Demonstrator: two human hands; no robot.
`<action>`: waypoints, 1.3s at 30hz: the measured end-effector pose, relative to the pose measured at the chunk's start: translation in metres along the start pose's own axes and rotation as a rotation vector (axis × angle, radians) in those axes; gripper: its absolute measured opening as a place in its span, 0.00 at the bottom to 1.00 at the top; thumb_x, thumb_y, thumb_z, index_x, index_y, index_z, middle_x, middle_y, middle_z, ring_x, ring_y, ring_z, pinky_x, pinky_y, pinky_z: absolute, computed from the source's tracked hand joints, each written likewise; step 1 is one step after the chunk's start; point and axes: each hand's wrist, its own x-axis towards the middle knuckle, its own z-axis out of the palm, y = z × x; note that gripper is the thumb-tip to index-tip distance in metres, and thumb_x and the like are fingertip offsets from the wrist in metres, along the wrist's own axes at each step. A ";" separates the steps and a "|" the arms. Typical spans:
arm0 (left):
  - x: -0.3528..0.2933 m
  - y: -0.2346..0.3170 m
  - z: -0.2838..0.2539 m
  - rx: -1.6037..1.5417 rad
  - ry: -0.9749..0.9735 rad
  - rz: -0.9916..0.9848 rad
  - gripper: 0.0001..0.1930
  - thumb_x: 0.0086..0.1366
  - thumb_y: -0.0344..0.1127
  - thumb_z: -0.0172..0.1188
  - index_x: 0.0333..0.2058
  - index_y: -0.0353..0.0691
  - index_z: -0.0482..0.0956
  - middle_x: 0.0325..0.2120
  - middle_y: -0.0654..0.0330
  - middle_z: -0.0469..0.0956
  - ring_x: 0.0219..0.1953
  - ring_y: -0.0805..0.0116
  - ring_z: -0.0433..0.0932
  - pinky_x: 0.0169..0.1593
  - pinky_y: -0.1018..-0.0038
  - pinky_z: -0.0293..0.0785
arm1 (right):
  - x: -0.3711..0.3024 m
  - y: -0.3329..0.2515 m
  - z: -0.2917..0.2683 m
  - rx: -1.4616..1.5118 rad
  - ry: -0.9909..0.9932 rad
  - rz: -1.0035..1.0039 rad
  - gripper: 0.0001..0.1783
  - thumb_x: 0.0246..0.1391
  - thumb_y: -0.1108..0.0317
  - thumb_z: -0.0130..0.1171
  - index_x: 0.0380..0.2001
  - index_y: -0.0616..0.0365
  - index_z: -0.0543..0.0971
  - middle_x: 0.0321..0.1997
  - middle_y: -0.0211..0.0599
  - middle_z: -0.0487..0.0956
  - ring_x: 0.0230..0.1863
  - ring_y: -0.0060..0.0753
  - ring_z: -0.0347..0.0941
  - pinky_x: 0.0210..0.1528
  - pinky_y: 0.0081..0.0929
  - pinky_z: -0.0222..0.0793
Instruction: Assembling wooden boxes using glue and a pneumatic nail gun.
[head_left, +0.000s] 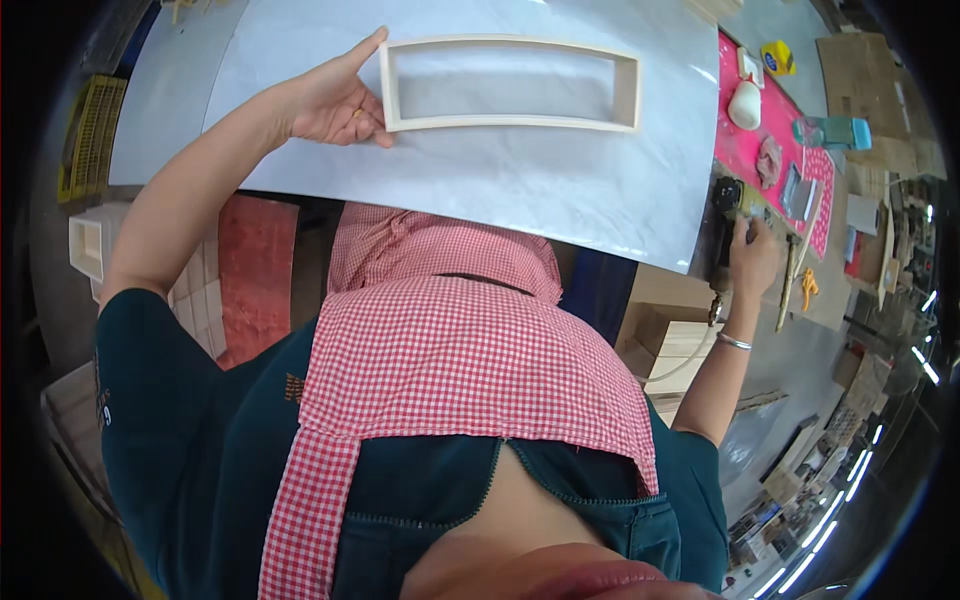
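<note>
A long, narrow rectangular frame of pale wood (515, 124) is at the far middle of the white tabletop. Its left end is in my left hand (340, 105), with the thumb at the far corner and the other fingers curled by the near corner. Off the table's right edge, my right hand (756, 258) is closed around a dark air-powered nail gun (722, 225). An air hose (690, 362) runs from the fitting at the gun's lower end. My fingers partly hide the gun's grip.
A pink-covered side surface (738, 150) at the right bears a white bottle (745, 106), a yellow tape measure (777, 58) and a crumpled cloth (769, 160). Orange-handled pliers (809, 288) lie nearer. Wooden boxes (680, 340) stand below the table. A yellow crate (92, 140) is far left.
</note>
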 end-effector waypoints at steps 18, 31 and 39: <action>-0.008 -0.035 -0.001 -0.075 0.482 0.623 0.15 0.74 0.38 0.51 0.25 0.47 0.67 0.18 0.67 0.68 0.21 0.79 0.63 0.26 0.82 0.58 | 0.198 -0.094 0.073 0.625 0.324 0.362 0.32 0.49 0.56 0.70 0.53 0.62 0.72 0.45 0.55 0.78 0.46 0.59 0.77 0.47 0.46 0.76; 0.050 -0.005 0.176 1.095 0.693 1.525 0.07 0.64 0.31 0.62 0.35 0.37 0.74 0.46 0.50 0.76 0.44 0.55 0.71 0.51 0.64 0.66 | 0.089 -0.119 -0.004 1.717 0.915 0.281 0.26 0.56 0.66 0.66 0.53 0.61 0.66 0.45 0.50 0.75 0.33 0.39 0.78 0.32 0.30 0.78; 0.073 -0.023 0.158 1.220 0.598 1.357 0.09 0.65 0.25 0.57 0.44 0.35 0.76 0.53 0.49 0.75 0.51 0.51 0.72 0.56 0.61 0.65 | 0.012 -0.125 -0.035 1.871 0.722 0.217 0.27 0.61 0.62 0.63 0.56 0.61 0.63 0.48 0.51 0.73 0.39 0.39 0.78 0.32 0.26 0.78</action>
